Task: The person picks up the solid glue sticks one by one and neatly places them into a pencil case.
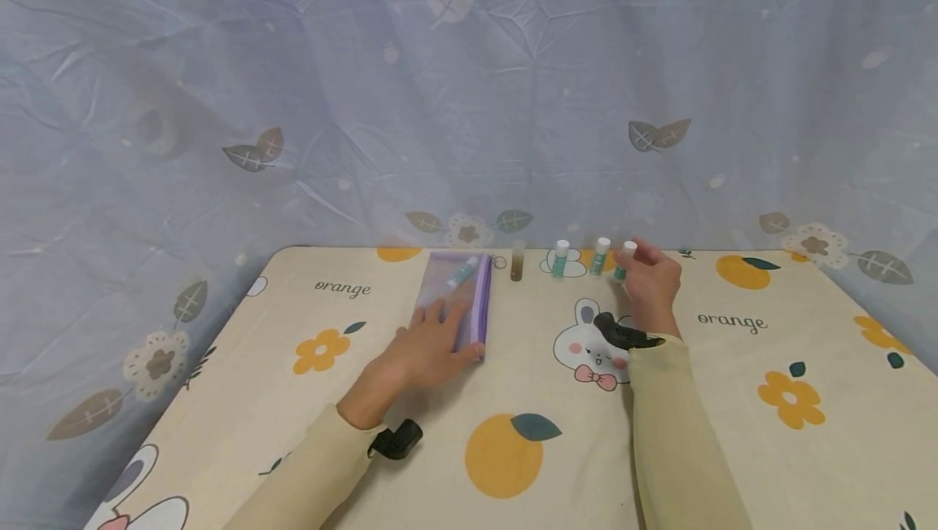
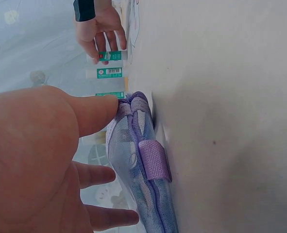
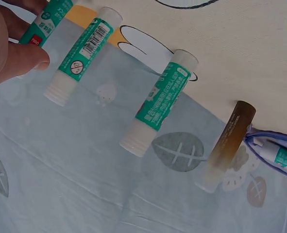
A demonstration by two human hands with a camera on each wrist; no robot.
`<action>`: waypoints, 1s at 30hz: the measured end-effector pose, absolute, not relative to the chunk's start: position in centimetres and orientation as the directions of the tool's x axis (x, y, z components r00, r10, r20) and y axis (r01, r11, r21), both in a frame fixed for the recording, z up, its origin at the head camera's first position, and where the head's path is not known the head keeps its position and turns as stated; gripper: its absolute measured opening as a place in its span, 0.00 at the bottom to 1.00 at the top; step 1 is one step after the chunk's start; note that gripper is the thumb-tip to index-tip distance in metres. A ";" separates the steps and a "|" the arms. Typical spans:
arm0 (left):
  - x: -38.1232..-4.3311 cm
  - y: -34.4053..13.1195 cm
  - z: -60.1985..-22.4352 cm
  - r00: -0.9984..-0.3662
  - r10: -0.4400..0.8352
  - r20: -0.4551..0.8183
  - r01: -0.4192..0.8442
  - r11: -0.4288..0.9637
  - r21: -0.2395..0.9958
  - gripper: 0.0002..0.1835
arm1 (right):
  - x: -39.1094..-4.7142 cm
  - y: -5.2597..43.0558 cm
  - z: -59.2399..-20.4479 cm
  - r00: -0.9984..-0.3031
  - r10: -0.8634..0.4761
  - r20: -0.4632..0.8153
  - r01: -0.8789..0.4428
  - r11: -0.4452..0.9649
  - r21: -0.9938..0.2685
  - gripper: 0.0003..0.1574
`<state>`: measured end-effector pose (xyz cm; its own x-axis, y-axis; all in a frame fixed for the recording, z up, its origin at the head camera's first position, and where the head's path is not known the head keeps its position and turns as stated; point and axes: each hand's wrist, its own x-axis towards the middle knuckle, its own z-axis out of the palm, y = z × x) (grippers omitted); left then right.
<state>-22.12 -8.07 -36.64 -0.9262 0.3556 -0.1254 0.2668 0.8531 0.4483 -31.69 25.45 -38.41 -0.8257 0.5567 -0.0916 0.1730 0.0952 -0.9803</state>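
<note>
My left hand (image 1: 432,348) rests on a flat mesh pouch with a purple zipped edge (image 1: 484,294), its fingers stretched out and the thumb at the near corner. Inside the pouch, a green-and-white glue stick (image 1: 463,271) shows through the mesh. At the right, my right hand (image 1: 652,276) pinches an upright green glue stick with a white cap (image 1: 628,250) between thumb and fingers. Two matching glue sticks stand to its left, a nearer glue stick (image 3: 86,54) and a farther glue stick (image 3: 158,102). A brown tube with a pale top (image 3: 229,143) stands between them and the pouch.
The table (image 1: 586,448) wears a cream cloth printed with oranges, flowers and rabbits. Close behind the row of sticks hangs a grey-blue patterned curtain (image 1: 469,107) along the table's back edge. A small ring (image 1: 500,262) lies at the pouch's far corner.
</note>
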 end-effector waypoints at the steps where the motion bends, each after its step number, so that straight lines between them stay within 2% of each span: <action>1: -22.1 -8.1 -36.6 -0.926 0.356 -0.125 0.267 0.853 0.448 0.45 | -31.7 25.4 -38.5 -0.826 0.556 -0.092 0.174 0.095 -0.980 0.33; 10: -22.2 -8.0 -36.4 -0.926 0.351 -0.138 0.257 0.854 0.452 0.44 | -31.7 25.1 -38.6 -0.824 0.560 -0.082 0.186 0.131 -0.974 0.32; 21: -22.2 -8.1 -36.3 -0.927 0.346 -0.142 0.251 0.856 0.452 0.44 | -31.9 25.0 -38.8 -0.769 0.628 -0.120 0.210 0.071 -0.975 0.29; 30: -22.1 -8.0 -36.4 -0.927 0.350 -0.136 0.257 0.855 0.450 0.44 | -31.7 25.0 -38.8 -0.764 0.630 -0.142 0.224 0.053 -0.973 0.30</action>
